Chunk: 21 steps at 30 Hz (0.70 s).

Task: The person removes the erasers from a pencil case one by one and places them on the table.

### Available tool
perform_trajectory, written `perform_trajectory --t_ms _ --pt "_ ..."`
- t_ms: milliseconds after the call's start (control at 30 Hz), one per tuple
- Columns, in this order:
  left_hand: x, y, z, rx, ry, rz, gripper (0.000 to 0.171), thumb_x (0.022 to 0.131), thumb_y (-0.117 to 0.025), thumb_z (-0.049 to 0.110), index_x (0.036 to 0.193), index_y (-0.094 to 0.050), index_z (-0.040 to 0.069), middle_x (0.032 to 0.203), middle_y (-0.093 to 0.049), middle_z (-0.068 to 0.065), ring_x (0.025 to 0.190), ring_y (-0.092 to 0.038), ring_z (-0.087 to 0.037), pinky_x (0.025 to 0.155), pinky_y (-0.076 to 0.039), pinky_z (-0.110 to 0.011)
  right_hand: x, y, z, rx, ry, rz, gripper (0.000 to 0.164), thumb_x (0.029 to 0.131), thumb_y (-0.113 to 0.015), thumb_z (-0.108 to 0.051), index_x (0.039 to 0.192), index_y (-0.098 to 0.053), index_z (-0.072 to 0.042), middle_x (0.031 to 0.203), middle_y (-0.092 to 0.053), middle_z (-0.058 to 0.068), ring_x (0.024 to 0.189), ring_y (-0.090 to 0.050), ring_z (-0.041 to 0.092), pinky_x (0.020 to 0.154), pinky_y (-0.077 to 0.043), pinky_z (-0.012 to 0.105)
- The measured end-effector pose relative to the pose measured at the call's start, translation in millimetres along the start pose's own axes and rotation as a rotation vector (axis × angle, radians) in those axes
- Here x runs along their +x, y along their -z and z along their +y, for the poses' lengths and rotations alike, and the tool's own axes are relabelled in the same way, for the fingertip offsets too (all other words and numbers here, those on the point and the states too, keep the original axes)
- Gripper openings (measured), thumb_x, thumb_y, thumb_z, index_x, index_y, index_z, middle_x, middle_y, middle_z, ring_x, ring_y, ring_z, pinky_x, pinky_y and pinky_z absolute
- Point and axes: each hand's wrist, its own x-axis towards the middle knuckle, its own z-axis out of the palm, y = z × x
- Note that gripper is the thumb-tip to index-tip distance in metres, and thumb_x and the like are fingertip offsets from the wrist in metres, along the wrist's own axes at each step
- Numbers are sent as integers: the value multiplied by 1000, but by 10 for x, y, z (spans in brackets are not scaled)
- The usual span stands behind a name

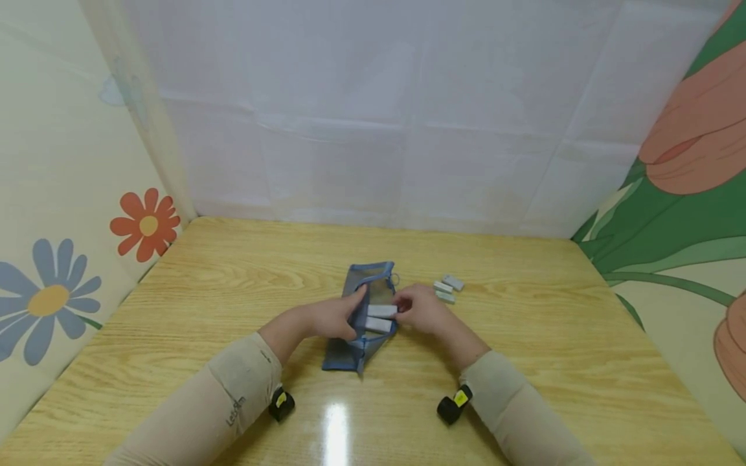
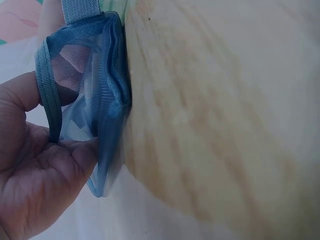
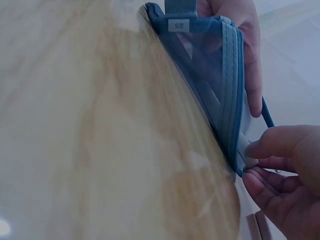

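A blue-edged mesh zipper pouch lies on the table with its mouth spread apart toward the right. My left hand grips its rim; in the left wrist view, part of that hand passes behind the rim band. Two white rectangular blocks lie at the mouth, an upper block and a lower block. My right hand pinches the outer end of the upper one. In the right wrist view, thumb and fingers hold a pale block partly inside the pouch.
Three similar small white blocks lie close together beyond my right hand. The wood-grain table ends at a white backdrop, with flower-printed cloth on both sides. A black wrist camera hangs at each sleeve.
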Motion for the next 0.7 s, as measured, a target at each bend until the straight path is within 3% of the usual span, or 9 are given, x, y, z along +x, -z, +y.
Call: perform_trajectory --t_ms 333,500,700 --pt "-4 3 20 -18 11 -14 103 74 -64 5 147 8 13 152 -6 -13 127 -27 -19 101 -27 -35 -101 188 77 115 -122 -1 17 74 -67 -1 90 -69 -7 81 -64 1 76 -57 13 70 -48 27" --pt "-10 3 27 -9 20 -16 103 75 -64 5 147 9 14 152 -5 -12 126 -28 -19 99 -29 -35 -145 334 135 180 -135 17 21 74 -67 0 95 -69 -4 85 -65 4 78 -58 15 72 -49 27" --pt "-9 4 24 -3 19 -15 103 75 -65 6 147 9 14 152 -7 -12 126 -29 -18 100 -29 -34 -181 520 235 161 -121 58 22 77 -67 -3 99 -68 -3 86 -65 6 78 -57 16 69 -48 27"
